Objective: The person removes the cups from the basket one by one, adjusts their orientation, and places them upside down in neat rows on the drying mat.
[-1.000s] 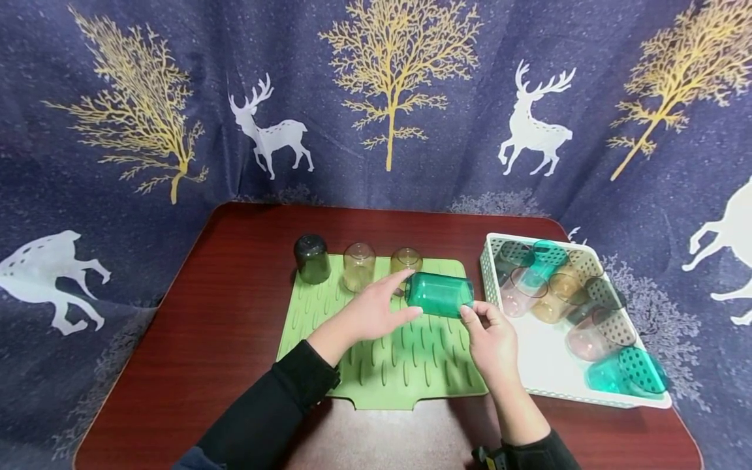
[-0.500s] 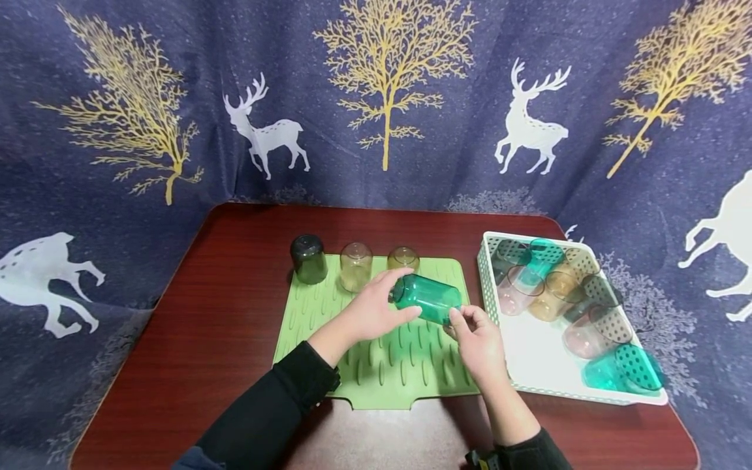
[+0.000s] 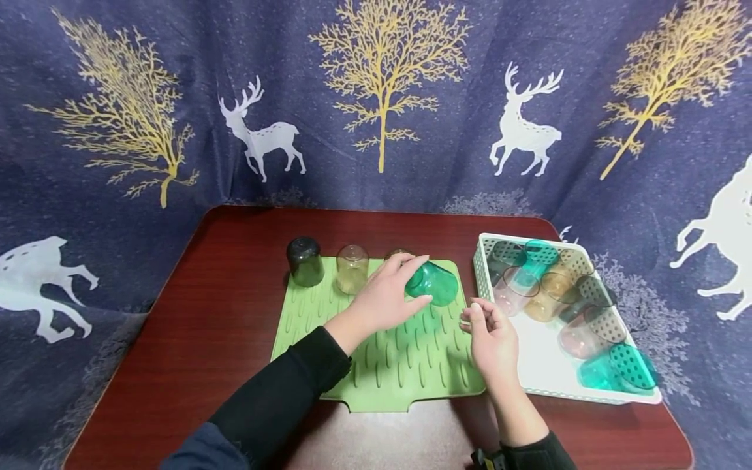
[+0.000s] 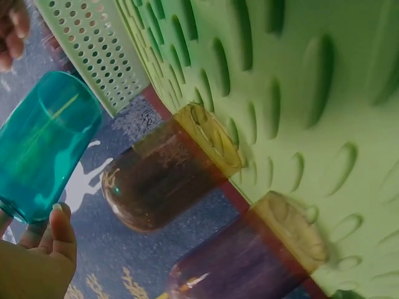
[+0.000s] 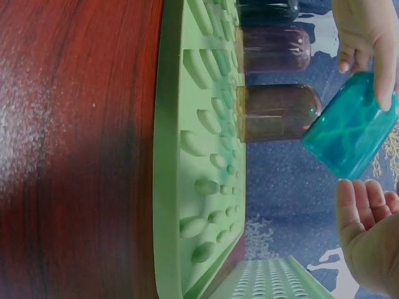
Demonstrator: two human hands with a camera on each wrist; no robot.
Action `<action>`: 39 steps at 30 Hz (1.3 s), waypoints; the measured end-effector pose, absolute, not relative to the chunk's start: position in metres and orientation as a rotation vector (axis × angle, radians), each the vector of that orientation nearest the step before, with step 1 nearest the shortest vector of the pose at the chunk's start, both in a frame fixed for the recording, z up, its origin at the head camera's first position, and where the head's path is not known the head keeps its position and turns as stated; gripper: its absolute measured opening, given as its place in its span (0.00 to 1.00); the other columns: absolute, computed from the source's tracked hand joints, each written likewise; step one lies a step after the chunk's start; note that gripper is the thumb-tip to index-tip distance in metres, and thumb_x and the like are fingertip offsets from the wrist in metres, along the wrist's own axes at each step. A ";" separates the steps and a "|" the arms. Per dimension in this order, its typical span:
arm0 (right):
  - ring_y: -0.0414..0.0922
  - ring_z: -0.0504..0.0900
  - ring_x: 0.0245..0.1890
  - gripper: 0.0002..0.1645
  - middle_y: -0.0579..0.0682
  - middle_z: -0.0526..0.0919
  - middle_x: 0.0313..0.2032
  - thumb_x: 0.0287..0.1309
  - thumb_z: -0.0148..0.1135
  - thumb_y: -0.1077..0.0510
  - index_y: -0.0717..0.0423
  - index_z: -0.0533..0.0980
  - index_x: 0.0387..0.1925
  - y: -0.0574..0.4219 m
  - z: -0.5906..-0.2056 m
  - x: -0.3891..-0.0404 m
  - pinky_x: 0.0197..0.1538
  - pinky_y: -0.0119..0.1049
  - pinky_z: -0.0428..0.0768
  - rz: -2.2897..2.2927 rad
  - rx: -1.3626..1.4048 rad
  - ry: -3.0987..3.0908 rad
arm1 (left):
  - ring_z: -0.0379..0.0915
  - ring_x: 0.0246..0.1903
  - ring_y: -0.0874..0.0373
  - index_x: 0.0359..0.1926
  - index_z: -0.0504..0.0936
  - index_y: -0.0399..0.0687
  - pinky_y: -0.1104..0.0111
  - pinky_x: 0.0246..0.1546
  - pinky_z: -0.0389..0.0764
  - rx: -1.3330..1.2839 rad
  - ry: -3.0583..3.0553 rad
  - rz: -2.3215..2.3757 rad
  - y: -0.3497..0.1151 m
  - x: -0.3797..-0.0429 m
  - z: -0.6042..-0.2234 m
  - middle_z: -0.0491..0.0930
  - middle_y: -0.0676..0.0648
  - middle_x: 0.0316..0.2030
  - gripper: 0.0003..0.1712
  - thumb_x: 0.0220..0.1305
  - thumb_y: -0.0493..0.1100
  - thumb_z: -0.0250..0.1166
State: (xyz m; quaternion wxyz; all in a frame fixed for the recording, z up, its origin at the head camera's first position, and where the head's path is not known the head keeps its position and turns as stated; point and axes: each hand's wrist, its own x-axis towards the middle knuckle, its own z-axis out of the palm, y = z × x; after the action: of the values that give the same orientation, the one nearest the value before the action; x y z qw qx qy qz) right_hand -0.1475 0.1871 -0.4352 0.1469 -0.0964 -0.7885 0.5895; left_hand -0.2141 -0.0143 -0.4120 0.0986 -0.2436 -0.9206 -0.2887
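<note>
We see left hand gripping tilted teal glass; right hand just beside glass, fingers loosely bent, contact unclear; on green ribbed mat we log row: brownish glass, purplish glass, dark glass; perforated basket at lower edge of view, reddish wooden tabletop at left

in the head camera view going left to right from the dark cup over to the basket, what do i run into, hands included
Dark cup → pale amber cup → left hand → green cup → right hand → white basket
</note>
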 end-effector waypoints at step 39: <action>0.29 0.81 0.31 0.12 0.60 0.83 0.33 0.64 0.54 0.57 0.61 0.78 0.42 0.187 -0.445 -0.144 0.38 0.22 0.79 1.654 -0.192 -2.212 | 0.62 0.65 0.56 0.61 0.61 0.59 0.53 0.68 0.51 -0.826 -2.863 -0.108 0.041 -0.271 -0.433 0.58 0.52 0.70 0.33 0.59 0.62 0.60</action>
State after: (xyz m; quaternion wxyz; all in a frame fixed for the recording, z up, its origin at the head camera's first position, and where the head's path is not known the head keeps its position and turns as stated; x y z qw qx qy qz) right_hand -0.1438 0.1874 -0.4449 0.1855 -0.0682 -0.7852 0.5869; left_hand -0.2709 0.0414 -0.4335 0.0797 -0.2762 -0.9571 -0.0361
